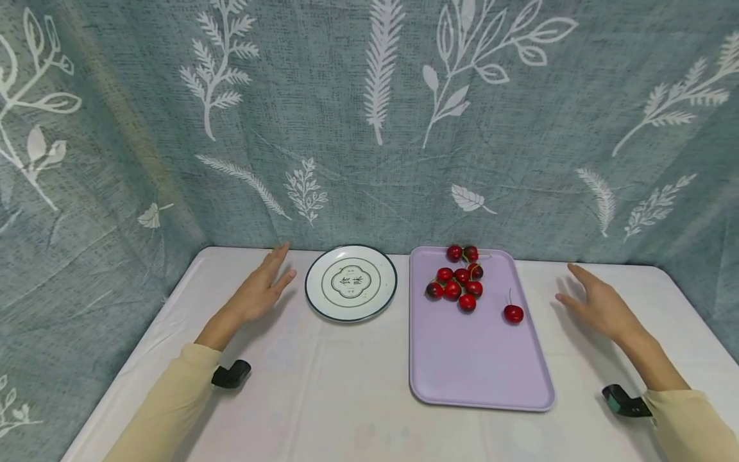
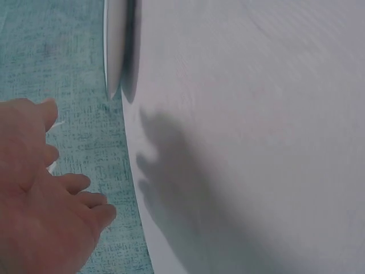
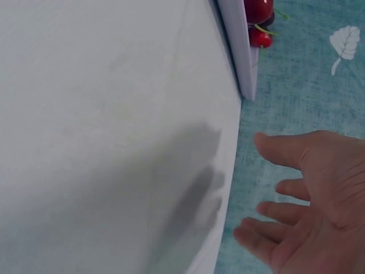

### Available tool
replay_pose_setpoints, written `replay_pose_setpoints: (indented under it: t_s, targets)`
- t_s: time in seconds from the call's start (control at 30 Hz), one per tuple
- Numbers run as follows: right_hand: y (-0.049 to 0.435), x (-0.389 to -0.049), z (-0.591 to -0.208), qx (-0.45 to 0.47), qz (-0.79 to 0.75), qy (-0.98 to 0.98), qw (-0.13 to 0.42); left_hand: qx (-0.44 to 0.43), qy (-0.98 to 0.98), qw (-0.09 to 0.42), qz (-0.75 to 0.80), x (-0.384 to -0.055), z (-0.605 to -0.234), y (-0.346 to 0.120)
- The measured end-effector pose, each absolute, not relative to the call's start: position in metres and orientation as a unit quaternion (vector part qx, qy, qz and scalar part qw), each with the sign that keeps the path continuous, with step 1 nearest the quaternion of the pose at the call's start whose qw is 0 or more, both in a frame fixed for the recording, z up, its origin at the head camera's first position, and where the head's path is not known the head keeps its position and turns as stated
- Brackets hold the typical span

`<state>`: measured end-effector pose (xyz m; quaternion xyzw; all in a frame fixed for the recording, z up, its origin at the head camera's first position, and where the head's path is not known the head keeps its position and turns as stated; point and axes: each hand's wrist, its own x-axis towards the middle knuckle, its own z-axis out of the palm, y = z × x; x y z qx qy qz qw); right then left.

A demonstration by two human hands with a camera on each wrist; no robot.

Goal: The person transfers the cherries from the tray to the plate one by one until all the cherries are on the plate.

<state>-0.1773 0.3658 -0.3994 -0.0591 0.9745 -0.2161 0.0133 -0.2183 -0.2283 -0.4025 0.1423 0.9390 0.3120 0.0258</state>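
The left hand [image 1: 260, 292] is loosely extended near the plate [image 1: 326, 301] and holds nothing; the right hand [image 1: 597, 305], also extended, holds nothing to the right of the tray [image 1: 473, 366]. Most cherries [image 1: 452, 290] lie grouped in the far part of the tray, and a single cherry [image 1: 513, 314] lies near its right edge. Being round, they could roll if a finger bumps them; the low rim may not stop them. The plate sits close to the worktop's [image 1: 346, 398] far edge, so a careless push could tip it. More room is on the near side.
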Motion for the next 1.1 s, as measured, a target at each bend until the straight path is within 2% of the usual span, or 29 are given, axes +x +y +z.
replay_pose_setpoints:
  t_s: [0.33,0.6,1.1]
  targets:
    - [0.357,-0.178,-0.396,-0.061,-0.261,0.963,-0.016,0.129,0.914,0.055,0.380,-0.218,-0.402,-0.225]
    - [0.349,-0.179,-0.393,-0.086,-0.309,0.946,-0.056,0.133,0.873,0.047,0.468,-0.219,-0.401,-0.222]
    - [0.341,-0.185,-0.392,-0.112,-0.372,0.921,-0.040,0.088,0.809,0.087,0.575,-0.220,-0.403,-0.215]
